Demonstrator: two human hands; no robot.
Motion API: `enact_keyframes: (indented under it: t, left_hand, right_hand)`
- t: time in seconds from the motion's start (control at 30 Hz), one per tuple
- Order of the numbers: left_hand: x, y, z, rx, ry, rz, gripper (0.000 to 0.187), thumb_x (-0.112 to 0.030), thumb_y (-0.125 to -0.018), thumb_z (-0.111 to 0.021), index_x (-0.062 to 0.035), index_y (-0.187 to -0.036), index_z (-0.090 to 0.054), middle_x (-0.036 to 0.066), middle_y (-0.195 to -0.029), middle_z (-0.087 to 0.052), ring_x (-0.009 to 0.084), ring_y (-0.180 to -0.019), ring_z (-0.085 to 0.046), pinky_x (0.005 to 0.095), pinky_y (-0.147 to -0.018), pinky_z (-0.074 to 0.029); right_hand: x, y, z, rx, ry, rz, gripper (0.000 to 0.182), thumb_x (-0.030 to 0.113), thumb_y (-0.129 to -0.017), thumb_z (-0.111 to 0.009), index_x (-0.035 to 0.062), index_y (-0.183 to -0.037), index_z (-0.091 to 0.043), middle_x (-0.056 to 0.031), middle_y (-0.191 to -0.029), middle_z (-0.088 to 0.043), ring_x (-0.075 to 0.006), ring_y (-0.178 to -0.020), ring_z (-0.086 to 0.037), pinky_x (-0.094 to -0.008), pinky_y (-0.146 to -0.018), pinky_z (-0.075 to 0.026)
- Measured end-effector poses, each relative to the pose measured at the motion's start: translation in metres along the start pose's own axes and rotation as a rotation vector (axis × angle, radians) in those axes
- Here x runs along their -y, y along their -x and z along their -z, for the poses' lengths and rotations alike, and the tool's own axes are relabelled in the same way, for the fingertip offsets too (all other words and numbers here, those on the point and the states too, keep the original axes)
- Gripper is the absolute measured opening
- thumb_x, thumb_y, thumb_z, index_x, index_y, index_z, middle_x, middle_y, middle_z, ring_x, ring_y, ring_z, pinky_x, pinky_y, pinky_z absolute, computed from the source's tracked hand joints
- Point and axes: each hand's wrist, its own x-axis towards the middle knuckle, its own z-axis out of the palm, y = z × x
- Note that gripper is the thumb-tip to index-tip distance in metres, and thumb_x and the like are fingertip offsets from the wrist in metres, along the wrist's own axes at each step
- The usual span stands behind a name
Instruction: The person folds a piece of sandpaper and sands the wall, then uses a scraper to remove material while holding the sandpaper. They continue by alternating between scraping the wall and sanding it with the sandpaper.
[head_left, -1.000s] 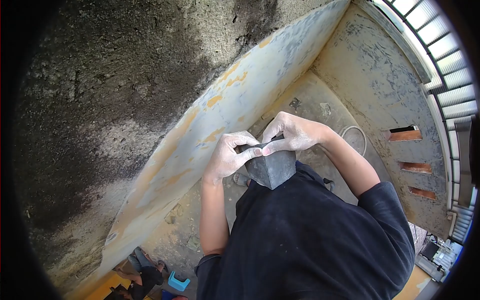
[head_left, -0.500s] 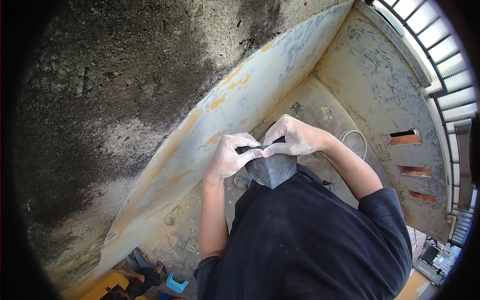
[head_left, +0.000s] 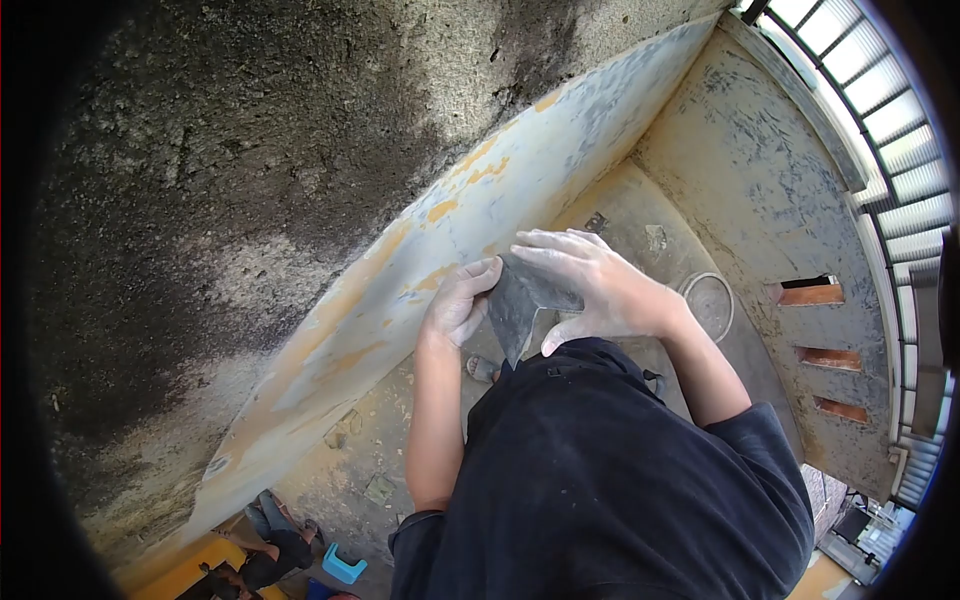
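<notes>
A dark grey sheet of sandpaper (head_left: pixel 517 303), bent along a crease, hangs in front of my waist. My left hand (head_left: pixel 462 302) is closed on its left edge, thumb on top near the upper corner. Over the right part of the sheet reaches my right hand (head_left: pixel 600 285), its fingers stretched out along the upper edge and its thumb spread apart below. Part of the sheet is hidden behind that palm. White dust coats both hands.
A rough, dark-stained wall surface (head_left: pixel 250 180) and a pale, patchily painted wall (head_left: pixel 370 310) run along my left. A coiled hose (head_left: pixel 708 308) lies on the floor at right. Below left are another person (head_left: pixel 275 550) and a blue stool (head_left: pixel 344 565). Slots (head_left: pixel 830 357) pierce the right wall.
My right hand has shifted from pinching the sandpaper's crease beside the left thumb to spread fingers over its right part. The sheet has turned and opened; the left hand still grips it.
</notes>
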Motion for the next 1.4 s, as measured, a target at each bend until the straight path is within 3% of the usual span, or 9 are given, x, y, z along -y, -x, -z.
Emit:
enact_keyframes:
  t: [0.1, 0.2, 0.27, 0.33, 0.57, 0.83, 1.07, 1.2, 1.4]
  left_hand:
    - [0.021, -0.012, 0.011, 0.119, 0.168, 0.071, 0.031, -0.019, -0.107, -0.061, 0.005, -0.126, -0.066, 0.012, -0.117, -0.073, 0.0176, -0.107, -0.069, 0.0351, -0.1, -0.055]
    - [0.032, -0.014, 0.012, 0.167, 0.116, 0.151, 0.036, -0.024, -0.107, -0.062, 0.005, -0.129, -0.064, 0.01, -0.119, -0.072, 0.0163, -0.111, -0.067, 0.0338, -0.099, -0.054]
    - [0.041, -0.015, 0.003, -0.153, -0.588, 0.023, 0.041, -0.029, -0.107, -0.064, 0.0045, -0.131, -0.065, 0.007, -0.118, -0.073, 0.015, -0.102, -0.067, 0.0313, -0.092, -0.053]
    - [0.033, -0.013, -0.007, -0.129, -0.585, -0.016, 0.041, -0.03, -0.105, -0.067, 0.0038, -0.129, -0.067, 0.005, -0.114, -0.074, 0.0136, -0.098, -0.067, 0.0305, -0.089, -0.053]
    - [-0.013, 0.025, -0.061, -0.05, -1.162, -0.094, 0.036, -0.03, -0.092, -0.081, 0.0016, -0.109, -0.079, 0.01, -0.09, -0.079, 0.0126, -0.083, -0.07, 0.0303, -0.08, -0.054]
    - [-0.03, 0.024, -0.062, -0.058, -1.254, -0.133, 0.029, -0.02, -0.083, -0.084, 0.0001, -0.104, -0.081, 0.019, -0.091, -0.079, 0.0249, -0.083, -0.076, 0.0352, -0.078, -0.056]
    - [-0.036, 0.022, -0.064, -0.012, -1.31, -0.126, 0.027, -0.02, -0.085, -0.082, 0.0012, -0.101, -0.081, 0.018, -0.093, -0.079, 0.0238, -0.086, -0.076, 0.0352, -0.081, -0.057]
    - [-0.031, 0.021, -0.065, -0.038, -1.349, -0.11, 0.023, -0.017, -0.087, -0.08, 0.0011, -0.102, -0.08, 0.019, -0.089, -0.078, 0.0231, -0.079, -0.073, 0.0363, -0.076, -0.055]
    - [-0.014, 0.021, -0.059, -0.108, -1.322, -0.225, 0.017, -0.012, -0.092, -0.074, 0.0037, -0.096, -0.077, 0.02, -0.072, -0.068, 0.0232, -0.062, -0.058, 0.039, -0.065, -0.048]
  right_hand:
    - [-0.002, 0.008, -0.019, 0.023, -0.013, -0.033, 0.079, 0.04, -0.084, -0.083, 0.0044, -0.148, -0.055, -0.0177, -0.151, -0.056, -0.0388, -0.14, -0.051, -0.0514, -0.118, -0.038]
    - [-0.014, 0.011, -0.033, 0.01, 0.007, -0.1, 0.043, 0.021, -0.092, -0.073, 0.0016, -0.13, -0.067, -0.0183, -0.13, -0.069, -0.0383, -0.116, -0.066, -0.0471, -0.101, -0.052]
    - [-0.025, 0.013, -0.041, 0.075, 0.035, -0.182, 0.031, 0.016, -0.093, -0.069, 0.0005, -0.121, -0.071, -0.0191, -0.12, -0.073, -0.038, -0.107, -0.07, -0.0459, -0.093, -0.055]
    - [-0.036, 0.014, -0.049, 0.022, 0.242, -0.1, 0.015, 0.01, -0.091, -0.067, -0.0013, -0.099, -0.073, -0.0191, -0.088, -0.074, -0.038, -0.082, -0.073, -0.0471, -0.073, -0.058]
    - [-0.049, 0.0, -0.058, 0.161, 0.168, -0.155, 0.014, 0.013, -0.087, -0.07, -0.0011, -0.089, -0.073, -0.0237, -0.074, -0.069, -0.0413, -0.078, -0.071, -0.0498, -0.072, -0.056]
    - [-0.046, -0.022, -0.023, 0.365, -0.121, -0.151, 0.023, 0.02, -0.087, -0.076, -0.0014, -0.094, -0.074, -0.0238, -0.078, -0.067, -0.0436, -0.074, -0.062, -0.0474, -0.07, -0.049]
    - [-0.057, -0.039, -0.007, 0.676, -0.178, -0.244, 0.032, 0.024, -0.083, -0.082, -0.0035, -0.086, -0.066, -0.0155, -0.062, -0.054, -0.0277, -0.06, -0.05, -0.0429, -0.062, -0.041]
    - [-0.071, -0.037, -0.014, 0.743, -0.25, -0.199, 0.033, 0.028, -0.088, -0.078, -0.0027, -0.087, -0.065, -0.0143, -0.063, -0.053, -0.0264, -0.062, -0.049, -0.0429, -0.063, -0.041]
    - [-0.067, -0.026, -0.033, 0.517, -0.182, -0.14, 0.036, 0.032, -0.1, -0.065, -0.0029, -0.091, -0.066, -0.0228, -0.078, -0.065, -0.0404, -0.075, -0.06, -0.0472, -0.071, -0.045]
